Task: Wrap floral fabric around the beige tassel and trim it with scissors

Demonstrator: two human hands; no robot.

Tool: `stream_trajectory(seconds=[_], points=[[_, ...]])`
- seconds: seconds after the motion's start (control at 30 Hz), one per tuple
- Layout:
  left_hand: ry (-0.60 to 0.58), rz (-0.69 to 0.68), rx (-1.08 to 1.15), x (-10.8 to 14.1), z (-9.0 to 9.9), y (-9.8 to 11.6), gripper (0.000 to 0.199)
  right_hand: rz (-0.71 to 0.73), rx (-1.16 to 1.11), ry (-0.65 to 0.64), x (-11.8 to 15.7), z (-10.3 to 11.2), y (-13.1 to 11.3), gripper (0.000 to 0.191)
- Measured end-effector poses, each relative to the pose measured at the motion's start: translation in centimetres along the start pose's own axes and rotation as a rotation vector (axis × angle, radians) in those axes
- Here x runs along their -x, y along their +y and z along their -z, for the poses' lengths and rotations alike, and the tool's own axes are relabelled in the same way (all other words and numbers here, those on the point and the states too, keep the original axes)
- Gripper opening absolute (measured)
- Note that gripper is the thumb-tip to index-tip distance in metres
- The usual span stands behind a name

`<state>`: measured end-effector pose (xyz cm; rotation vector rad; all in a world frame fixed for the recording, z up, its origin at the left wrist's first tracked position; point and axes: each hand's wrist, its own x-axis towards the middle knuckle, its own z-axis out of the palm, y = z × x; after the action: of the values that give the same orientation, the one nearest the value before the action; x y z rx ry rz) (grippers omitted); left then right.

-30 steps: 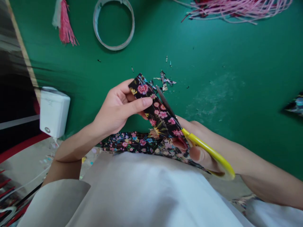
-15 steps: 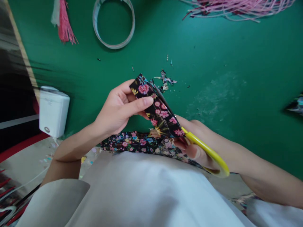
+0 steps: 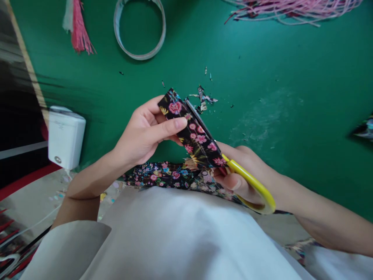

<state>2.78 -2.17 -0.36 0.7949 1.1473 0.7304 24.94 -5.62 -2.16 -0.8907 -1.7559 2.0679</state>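
Note:
A black floral fabric strip slants across the centre, its upper end pinched between the thumb and fingers of my left hand. My right hand grips the yellow-handled scissors, whose blades lie along the strip's right edge and look closed or nearly so. The strip's lower end is beside my right fingers. More floral fabric lies along the table edge against the white garment. Small cut scraps rest just beyond the blade tips.
On the green table are a pale tape-like ring, a pink tassel, a heap of pink strands and a white box-shaped device at the left edge. A dark patterned piece sits far right.
My left hand and the strip have shifted slightly up and left. The scissors' yellow handles have moved a little left and look closer together.

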Motion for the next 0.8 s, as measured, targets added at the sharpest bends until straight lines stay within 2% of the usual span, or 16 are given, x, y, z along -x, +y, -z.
stream_trajectory(seconds=[0.13, 0.27, 0.5, 0.8], points=[[-0.012, 0.018, -0.018, 0.06, 0.11, 0.0, 0.035, -0.027, -0.013, 0.105, 0.18, -0.08, 0.14, 0.067], [-0.045, -0.002, 0.017, 0.02, 0.16, -0.12, 0.029, -0.041, -0.068, 0.186, 0.25, -0.04, -0.03, 0.067], [-0.138, -0.042, 0.116, -0.21, 0.27, -0.32, 0.02, -0.004, -0.103, 0.161, 0.23, -0.08, 0.19, 0.062], [-0.098, 0.014, 0.1, -0.15, 0.37, -0.22, 0.02, -0.029, -0.101, 0.14, 0.14, -0.17, 0.11, 0.061]])
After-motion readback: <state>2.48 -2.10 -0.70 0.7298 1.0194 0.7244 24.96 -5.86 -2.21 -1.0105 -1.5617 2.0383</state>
